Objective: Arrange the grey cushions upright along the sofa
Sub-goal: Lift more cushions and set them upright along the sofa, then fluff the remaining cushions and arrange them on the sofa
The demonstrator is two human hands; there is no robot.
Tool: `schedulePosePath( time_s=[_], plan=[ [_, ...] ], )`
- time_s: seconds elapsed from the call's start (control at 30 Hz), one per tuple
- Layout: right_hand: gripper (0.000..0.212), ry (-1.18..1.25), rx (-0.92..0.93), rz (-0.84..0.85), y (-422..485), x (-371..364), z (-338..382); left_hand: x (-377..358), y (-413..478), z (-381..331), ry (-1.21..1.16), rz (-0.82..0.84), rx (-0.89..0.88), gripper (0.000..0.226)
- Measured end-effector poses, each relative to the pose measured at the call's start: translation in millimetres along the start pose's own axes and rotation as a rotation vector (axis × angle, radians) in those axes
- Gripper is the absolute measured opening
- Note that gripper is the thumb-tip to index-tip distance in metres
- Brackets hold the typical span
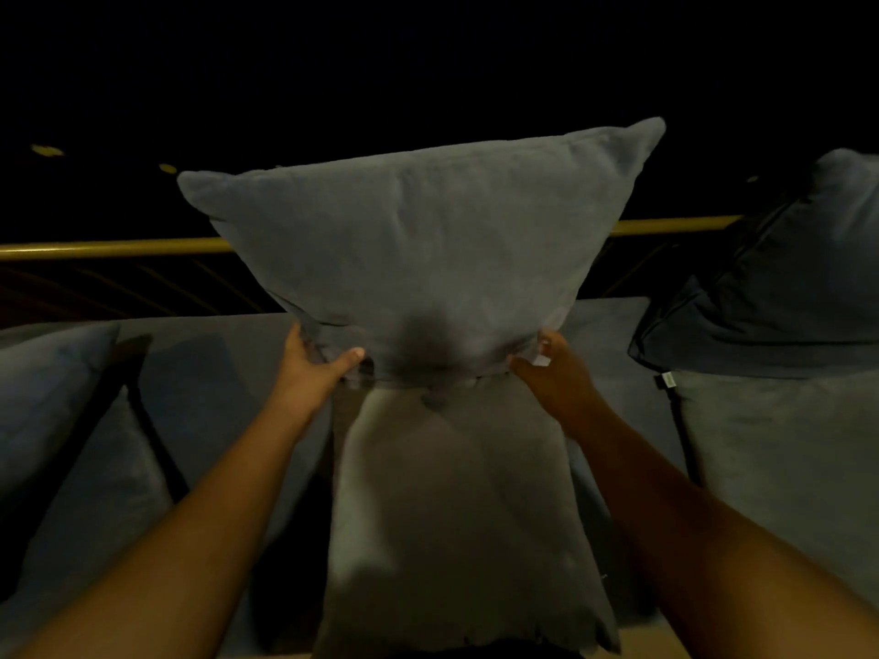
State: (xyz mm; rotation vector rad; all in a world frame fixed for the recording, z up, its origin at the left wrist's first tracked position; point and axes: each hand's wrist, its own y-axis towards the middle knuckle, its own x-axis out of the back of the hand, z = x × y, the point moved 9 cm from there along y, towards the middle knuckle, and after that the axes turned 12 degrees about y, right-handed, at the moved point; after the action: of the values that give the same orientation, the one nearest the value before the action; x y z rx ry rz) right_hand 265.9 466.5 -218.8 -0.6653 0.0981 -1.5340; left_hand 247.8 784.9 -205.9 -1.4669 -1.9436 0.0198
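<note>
Centre frame, a grey cushion [418, 249] is held upright by its bottom corners: left hand [311, 361] and right hand [554, 368] apart, each pinching a corner, likely to stand it against the sofa [209, 363] back above another cushion [456, 516] lying flat.

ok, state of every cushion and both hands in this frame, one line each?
held cushion: upright, gripped at both lower corners
flat cushion: lying flat on the seat, under the held one
left cushions: leaning, dim, exact pose unclear
dark cushion: propped at the right, on top of another
right cushion: below the dark cushion, pose unclear
left hand: closed on the held cushion
right hand: closed on the held cushion
</note>
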Motion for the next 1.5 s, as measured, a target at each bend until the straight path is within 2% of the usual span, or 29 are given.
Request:
schedulePosePath(
  time_s=[0.17, 0.37, 0.5, 0.57, 0.63, 0.7, 0.87, 1.0, 1.07, 1.2, 1.33, 1.43, 1.5],
  plan=[
    [0.051, -0.083, -0.050, 0.143, -44, -32, 0, 9, -54, 28, 0.035, 0.021, 0.061, 0.067],
    [0.052, -0.155, 0.054, 0.347, -99, -96, 28, 40, -117, 53, -0.031, 0.033, 0.122, 0.050],
    [0.058, -0.117, 0.066, 0.466, -132, -159, 53, 94, -140, 79, -0.081, 0.007, 0.140, 0.030],
    [0.058, -0.161, 0.099, 0.509, -146, -203, 69, 137, -145, 91, -0.034, -0.048, 0.095, 0.032],
    [0.056, -0.163, 0.148, 0.511, -159, -251, 87, 183, -145, 107, 0.051, -0.095, 0.050, 0.040],
    [0.053, -0.141, 0.151, 0.509, -172, -302, 102, 234, -142, 119, 0.116, -0.155, 0.015, 0.037],
    [0.045, -0.099, 0.128, 0.556, -209, -437, 146, 371, -119, 167, 0.145, -0.209, -0.017, 0.047],
    [0.046, -0.123, 0.095, 0.581, -227, -534, 175, 481, -84, 218, 0.187, -0.289, 0.020, 0.040],
    [0.048, -0.137, 0.107, 0.565, -224, -577, 186, 526, -62, 254, 0.205, -0.321, 0.104, 0.039],
    [0.074, -0.160, 0.040, 0.472, -209, -650, 199, 580, -24, 346, 0.219, -0.236, 0.321, 0.049],
    [0.101, -0.419, -0.028, 0.428, -183, -718, 196, 599, 6, 417, 0.293, -0.087, 0.428, 0.067],
    [0.104, -0.667, -0.033, 0.391, -172, -746, 187, 602, 17, 452, 0.319, -0.035, 0.500, 0.077],
    [0.103, -0.738, -0.027, 0.337, -163, -752, 179, 605, 26, 476, 0.315, -0.024, 0.555, 0.089]
  ],
)
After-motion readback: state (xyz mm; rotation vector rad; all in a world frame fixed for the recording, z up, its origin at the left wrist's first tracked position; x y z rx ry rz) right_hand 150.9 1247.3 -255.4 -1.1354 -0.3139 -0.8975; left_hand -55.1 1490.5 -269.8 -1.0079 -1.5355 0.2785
